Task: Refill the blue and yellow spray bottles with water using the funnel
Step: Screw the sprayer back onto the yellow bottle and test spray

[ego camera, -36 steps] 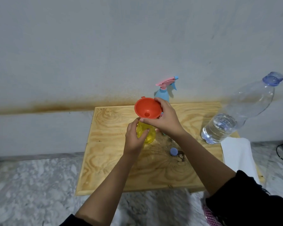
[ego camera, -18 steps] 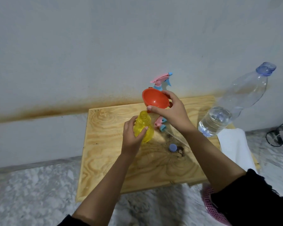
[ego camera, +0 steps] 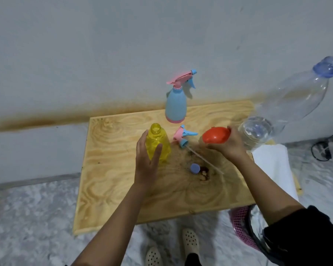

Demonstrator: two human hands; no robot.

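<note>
Our left hand (ego camera: 148, 160) is wrapped loosely around the yellow bottle (ego camera: 158, 144), which stands up with its top off, and our right hand (ego camera: 229, 144) holds the red funnel (ego camera: 216, 135) tipped on its side, well apart from the bottle. Between our two hands lie the pink and blue sprayer top (ego camera: 183, 136) with its thin tube and a small blue cap (ego camera: 195, 168). The blue bottle (ego camera: 176, 104) stands past them near the wall, and the big water bottle (ego camera: 288, 110) stands just behind our right hand on the wooden board (ego camera: 113, 185).
</note>
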